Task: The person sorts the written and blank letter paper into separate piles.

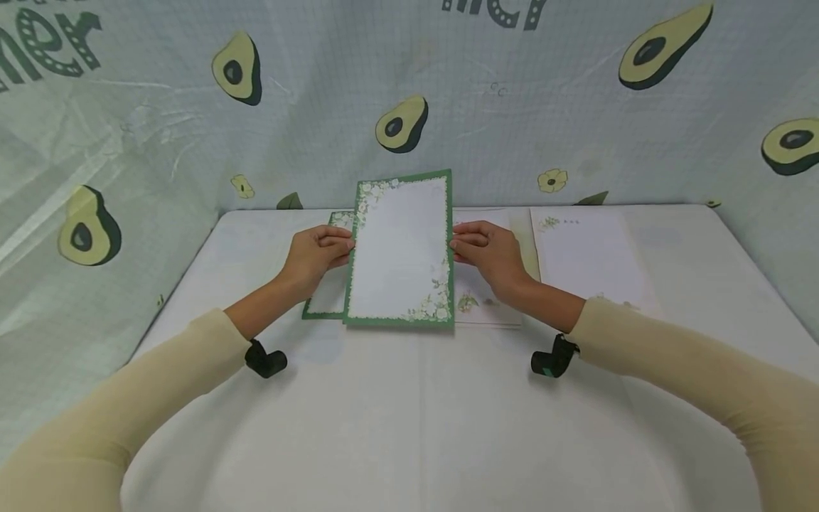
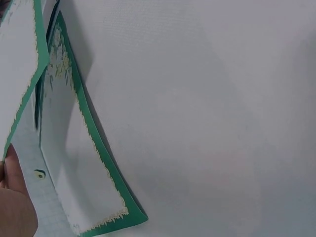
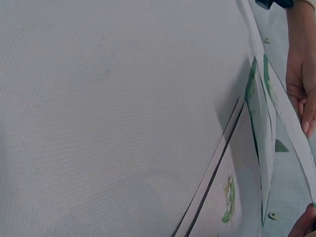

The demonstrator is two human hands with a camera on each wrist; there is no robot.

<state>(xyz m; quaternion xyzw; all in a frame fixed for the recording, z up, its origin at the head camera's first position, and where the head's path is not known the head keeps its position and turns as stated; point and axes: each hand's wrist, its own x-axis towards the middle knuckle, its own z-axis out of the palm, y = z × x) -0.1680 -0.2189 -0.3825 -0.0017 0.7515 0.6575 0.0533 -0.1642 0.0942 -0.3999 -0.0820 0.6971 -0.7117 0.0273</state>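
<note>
A sheet of letter paper (image 1: 403, 249) with a green border and white flowers is held up over the table, tilted to face me. My left hand (image 1: 313, 256) pinches its left edge between thumb and fingers. At the opposite edge my right hand (image 1: 495, 252) pinches it the same way. Behind it, partly covered, lies a second green-bordered sheet (image 1: 326, 302) on the left. Pale sheets (image 1: 489, 316) with a small leafy print show behind its right side. The left wrist view has the held sheet (image 2: 17, 69) above the second one.
Farther right on the white table (image 1: 397, 427) lies another pale sheet (image 1: 582, 256) with a small floral print. An avocado-patterned curtain (image 1: 320, 85) hangs behind the table and along its sides. A black wrist camera (image 1: 265, 359) sits below the left cuff, another (image 1: 553, 359) below the right.
</note>
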